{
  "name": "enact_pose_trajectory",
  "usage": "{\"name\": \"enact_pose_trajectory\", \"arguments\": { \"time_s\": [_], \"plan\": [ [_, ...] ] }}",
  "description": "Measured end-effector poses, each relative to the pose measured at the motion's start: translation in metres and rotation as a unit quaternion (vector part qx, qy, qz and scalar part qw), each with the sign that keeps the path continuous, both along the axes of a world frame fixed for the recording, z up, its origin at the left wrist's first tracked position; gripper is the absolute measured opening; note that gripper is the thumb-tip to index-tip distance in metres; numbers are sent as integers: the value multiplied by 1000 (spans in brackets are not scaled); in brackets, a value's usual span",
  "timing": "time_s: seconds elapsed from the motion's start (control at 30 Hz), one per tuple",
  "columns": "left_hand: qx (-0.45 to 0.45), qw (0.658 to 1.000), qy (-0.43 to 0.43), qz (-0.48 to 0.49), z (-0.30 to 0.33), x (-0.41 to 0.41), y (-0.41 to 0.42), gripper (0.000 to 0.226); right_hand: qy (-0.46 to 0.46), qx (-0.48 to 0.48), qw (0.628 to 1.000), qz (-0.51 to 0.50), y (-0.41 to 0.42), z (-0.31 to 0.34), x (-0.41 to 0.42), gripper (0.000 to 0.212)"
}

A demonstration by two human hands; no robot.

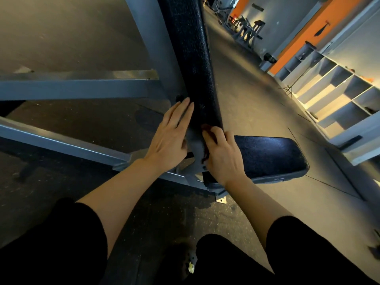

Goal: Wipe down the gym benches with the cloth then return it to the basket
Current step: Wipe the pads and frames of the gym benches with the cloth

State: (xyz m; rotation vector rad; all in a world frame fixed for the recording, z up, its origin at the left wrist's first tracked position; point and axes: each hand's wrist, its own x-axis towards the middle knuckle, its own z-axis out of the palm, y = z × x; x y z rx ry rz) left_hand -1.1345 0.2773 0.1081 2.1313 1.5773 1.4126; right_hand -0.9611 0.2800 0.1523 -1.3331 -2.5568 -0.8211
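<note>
A gym bench stands in front of me, its long black back pad (pixel 191 58) tilted up and away and its black seat pad (pixel 267 155) to the right. My left hand (pixel 168 138) lies flat with straight fingers against the left edge of the back pad near its lower end. My right hand (pixel 222 155) grips a dark reddish cloth (pixel 205 130) at the base of the back pad, where it meets the seat. Only small bits of the cloth show beside my fingers. No basket is in view.
The bench's grey steel frame (pixel 78 87) spreads across the floor to the left, with a bolted foot plate (pixel 221 200) near my legs. White cubby shelves (pixel 333 93) line the right wall. Other gym equipment (pixel 246 29) stands far back on the dark rubber floor.
</note>
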Motion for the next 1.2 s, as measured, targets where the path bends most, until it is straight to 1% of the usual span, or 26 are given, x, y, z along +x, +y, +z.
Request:
{"name": "enact_pose_trajectory", "arguments": {
  "time_s": [0.03,0.1,0.17,0.23,0.37,0.43,0.5,0.57,0.63,0.7,0.77,0.8,0.87,0.93,1.0,1.07,1.1,1.2],
  "plan": [
    [1,1000,-8,-5,1,0,-1,91,25,15,999,26,-1,6,-6,67],
    [7,1000,-28,-10,3,0,-1,91,63,73,990,100,3,24,-28,53],
    [4,999,-52,2,4,-3,-1,91,75,122,981,130,13,39,-49,45],
    [-3,997,-71,15,4,-6,-1,93,50,124,985,111,21,41,-54,47],
    [2,999,-49,4,2,-11,-1,99,-19,55,997,51,15,15,-26,57],
    [13,999,-28,-8,2,-12,0,99,-6,27,999,28,6,7,-18,57],
    [16,1000,-20,-12,3,-14,1,100,31,44,998,42,4,12,-25,54],
    [17,999,-27,-7,4,-16,2,99,60,99,990,77,9,28,-39,49],
    [20,999,-35,0,5,-18,2,97,56,134,986,85,17,39,-45,48],
    [18,999,-34,2,5,-18,2,96,23,119,991,61,20,34,-37,57],
    [9,1000,-28,0,7,-20,3,98,0,72,997,15,13,21,-21,73],
    [3,1000,-26,-3,9,-21,3,98,4,48,999,-4,7,16,-14,76],
    [-12,1000,-25,-6,15,-26,5,95,43,36,998,-5,0,18,-11,68],
    [-24,999,-30,-15,21,-31,6,91,83,82,993,32,2,31,-26,55],
    [-25,998,-59,-29,25,-32,5,90,97,122,986,65,12,46,-44,47],
    [-19,995,-88,-34,28,-29,2,96,68,121,988,60,18,50,-48,48],
    [-14,996,-88,-32,29,-27,1,100,45,109,992,53,18,47,-43,52],
    [-3,998,-55,-15,29,-27,2,106,-20,53,998,6,7,33,-21,73]
  ]
}}
